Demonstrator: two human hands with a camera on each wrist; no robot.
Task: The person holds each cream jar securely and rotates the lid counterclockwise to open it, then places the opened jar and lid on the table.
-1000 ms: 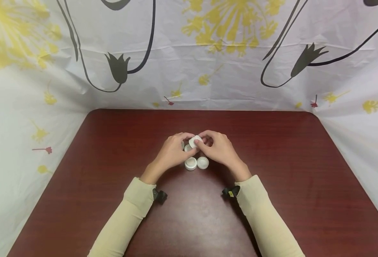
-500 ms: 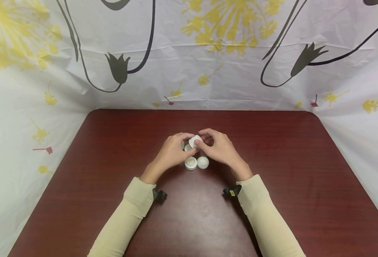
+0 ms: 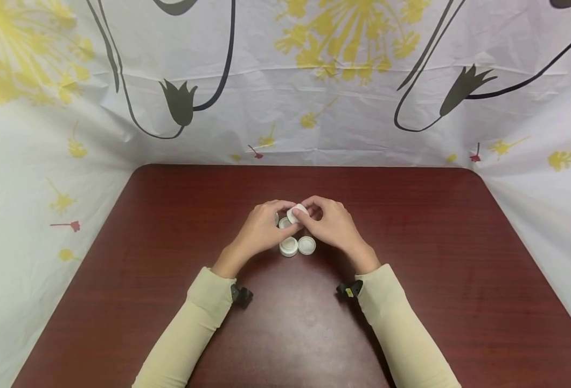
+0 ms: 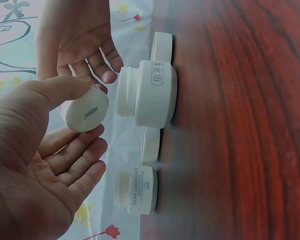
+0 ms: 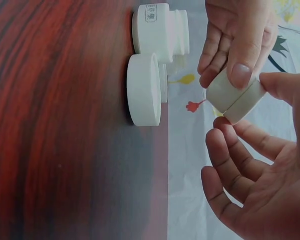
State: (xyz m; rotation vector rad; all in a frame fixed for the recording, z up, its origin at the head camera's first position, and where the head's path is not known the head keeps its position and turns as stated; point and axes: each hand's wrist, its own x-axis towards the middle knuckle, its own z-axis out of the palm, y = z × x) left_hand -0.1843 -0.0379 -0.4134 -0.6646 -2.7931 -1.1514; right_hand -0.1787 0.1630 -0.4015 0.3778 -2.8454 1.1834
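Between both hands, above the table, is a small white jar [image 5: 222, 92] with a seam near one end. My left hand [image 3: 264, 223] grips its wider part, thumb laid over the side. My right hand [image 3: 331, 222] pinches the narrower band past the seam between thumb and fingertips. In the left wrist view one round end of the jar [image 4: 89, 112] shows small dark print. Just below the hands stands a larger uncapped white jar [image 4: 157, 95] with a threaded neck and printed characters. A flat white lid [image 3: 307, 245] lies to its right.
Beyond the larger jar lie a second white lid [image 4: 151, 145] and a smaller uncapped jar [image 4: 142, 190], both partly covered by my left hand in the head view. The reddish-brown table [image 3: 285, 334] meets a patterned white cloth [image 3: 353, 134] behind and at the sides.
My right fingers lifted and spread slightly half a second ago, and are now closer round the small jar again. The jar has shifted very slightly right. The things on the table have not moved.
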